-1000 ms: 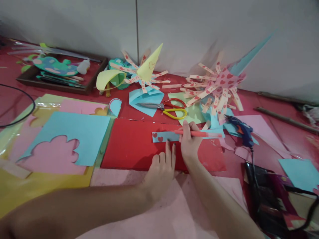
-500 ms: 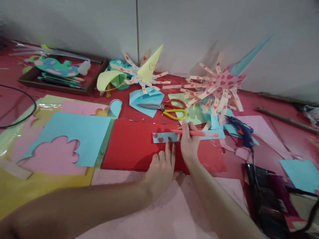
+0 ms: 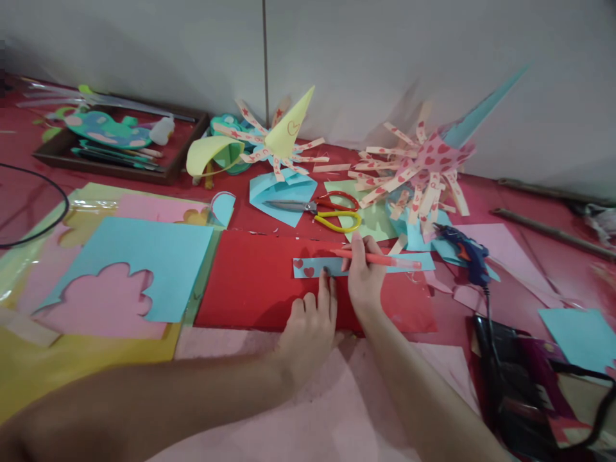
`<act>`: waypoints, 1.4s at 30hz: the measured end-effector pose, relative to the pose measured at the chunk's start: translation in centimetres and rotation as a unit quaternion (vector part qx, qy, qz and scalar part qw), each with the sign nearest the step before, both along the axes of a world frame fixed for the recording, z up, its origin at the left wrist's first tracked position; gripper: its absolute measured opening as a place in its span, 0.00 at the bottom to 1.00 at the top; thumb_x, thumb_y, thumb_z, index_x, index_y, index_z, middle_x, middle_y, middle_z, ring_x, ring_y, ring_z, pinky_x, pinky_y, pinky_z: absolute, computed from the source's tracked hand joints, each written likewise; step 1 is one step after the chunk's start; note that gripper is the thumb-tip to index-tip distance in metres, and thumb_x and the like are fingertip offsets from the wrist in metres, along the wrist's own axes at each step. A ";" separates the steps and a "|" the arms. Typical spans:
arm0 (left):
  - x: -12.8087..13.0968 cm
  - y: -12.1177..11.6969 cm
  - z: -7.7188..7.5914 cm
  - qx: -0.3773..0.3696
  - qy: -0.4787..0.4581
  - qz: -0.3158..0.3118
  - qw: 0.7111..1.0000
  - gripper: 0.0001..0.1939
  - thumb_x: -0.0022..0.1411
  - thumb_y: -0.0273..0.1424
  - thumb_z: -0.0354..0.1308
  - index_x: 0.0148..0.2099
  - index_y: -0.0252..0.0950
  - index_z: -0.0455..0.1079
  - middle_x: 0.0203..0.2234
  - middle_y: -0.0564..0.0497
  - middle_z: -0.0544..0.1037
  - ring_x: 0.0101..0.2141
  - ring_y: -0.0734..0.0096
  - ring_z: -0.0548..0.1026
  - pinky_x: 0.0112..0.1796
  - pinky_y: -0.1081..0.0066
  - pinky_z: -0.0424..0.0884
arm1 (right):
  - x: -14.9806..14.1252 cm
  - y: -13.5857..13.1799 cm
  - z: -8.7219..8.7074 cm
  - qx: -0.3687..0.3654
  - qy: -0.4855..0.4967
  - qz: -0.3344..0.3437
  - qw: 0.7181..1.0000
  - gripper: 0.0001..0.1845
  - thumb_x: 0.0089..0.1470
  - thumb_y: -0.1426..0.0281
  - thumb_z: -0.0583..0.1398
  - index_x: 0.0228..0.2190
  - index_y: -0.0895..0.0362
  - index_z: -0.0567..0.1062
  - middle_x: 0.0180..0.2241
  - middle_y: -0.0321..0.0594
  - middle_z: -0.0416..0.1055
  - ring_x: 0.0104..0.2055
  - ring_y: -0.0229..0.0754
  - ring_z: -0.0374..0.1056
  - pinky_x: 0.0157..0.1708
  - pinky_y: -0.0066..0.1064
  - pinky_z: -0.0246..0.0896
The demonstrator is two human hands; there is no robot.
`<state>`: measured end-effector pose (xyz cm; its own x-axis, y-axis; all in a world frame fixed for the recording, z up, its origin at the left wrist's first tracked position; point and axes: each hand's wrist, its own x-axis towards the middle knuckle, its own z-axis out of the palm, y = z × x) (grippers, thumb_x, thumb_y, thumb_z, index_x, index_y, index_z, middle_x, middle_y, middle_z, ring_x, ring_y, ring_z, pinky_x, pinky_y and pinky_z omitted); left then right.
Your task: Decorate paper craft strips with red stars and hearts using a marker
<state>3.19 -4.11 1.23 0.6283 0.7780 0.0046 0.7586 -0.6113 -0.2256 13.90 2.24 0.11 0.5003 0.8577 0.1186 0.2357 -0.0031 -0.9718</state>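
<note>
A light blue paper strip (image 3: 414, 262) with two red hearts near its left end lies across a red folder-like sheet (image 3: 260, 279). My left hand (image 3: 310, 321) rests flat with fingers stretched out, its fingertips on the lower edge of the strip. My right hand (image 3: 366, 279) is closed around a red pen (image 3: 385, 258), held nearly level over the strip. The pen's point is hard to make out. Just behind the strip, scissors (image 3: 332, 208) with one red and one yellow handle lie on blue and green paper.
Two paper cone figures, one yellow (image 3: 289, 128) and one pink and blue (image 3: 447, 147), stand by the wall. A brown tray (image 3: 168, 170) holds craft pieces at back left. Cut paper (image 3: 178, 256) lies left; a glue gun (image 3: 469, 253) and black bag (image 3: 510, 385) lie right.
</note>
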 end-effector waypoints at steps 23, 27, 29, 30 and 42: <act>0.0 -0.1 -0.1 0.022 0.024 -0.001 0.999 0.34 0.58 0.45 0.48 0.58 0.22 0.57 0.55 0.33 0.62 0.27 0.69 0.69 0.26 0.70 0.67 | 0.0 0.0 0.0 0.009 -0.021 0.010 1.000 0.17 0.55 0.62 0.53 0.18 0.56 0.61 0.12 0.25 0.54 0.16 0.30 0.54 0.21 0.24 0.53; 0.0 -0.1 -0.2 0.012 0.019 0.001 1.000 0.32 0.60 0.44 0.46 0.57 0.22 0.59 0.54 0.33 0.63 0.27 0.69 0.68 0.26 0.69 0.66 | -0.2 -0.2 0.1 0.025 -0.002 0.062 0.998 0.17 0.56 0.62 0.52 0.19 0.56 0.62 0.12 0.26 0.56 0.17 0.31 0.59 0.23 0.24 0.57; -0.1 -0.2 -0.2 0.005 0.012 0.000 1.000 0.30 0.60 0.43 0.46 0.55 0.23 0.61 0.54 0.33 0.65 0.27 0.69 0.68 0.26 0.68 0.66 | -0.3 -0.3 0.1 0.022 0.017 0.109 0.994 0.16 0.56 0.61 0.52 0.20 0.55 0.63 0.13 0.27 0.57 0.20 0.32 0.63 0.25 0.25 0.60; -0.1 -0.2 -0.3 0.002 0.009 0.000 1.000 0.30 0.60 0.43 0.46 0.55 0.23 0.62 0.53 0.33 0.65 0.27 0.69 0.68 0.26 0.68 0.66 | -0.4 -0.3 0.1 0.017 0.026 0.129 0.991 0.16 0.56 0.60 0.52 0.21 0.55 0.63 0.14 0.27 0.58 0.21 0.33 0.65 0.26 0.26 0.62; 0.0 -0.3 -0.1 -0.003 0.011 0.009 1.000 0.29 0.61 0.43 0.46 0.55 0.24 0.62 0.52 0.34 0.67 0.27 0.70 0.68 0.26 0.68 0.65 | -0.4 -0.2 0.0 0.011 -0.012 0.156 0.988 0.15 0.55 0.60 0.53 0.23 0.56 0.66 0.15 0.28 0.60 0.19 0.31 0.59 0.24 0.24 0.59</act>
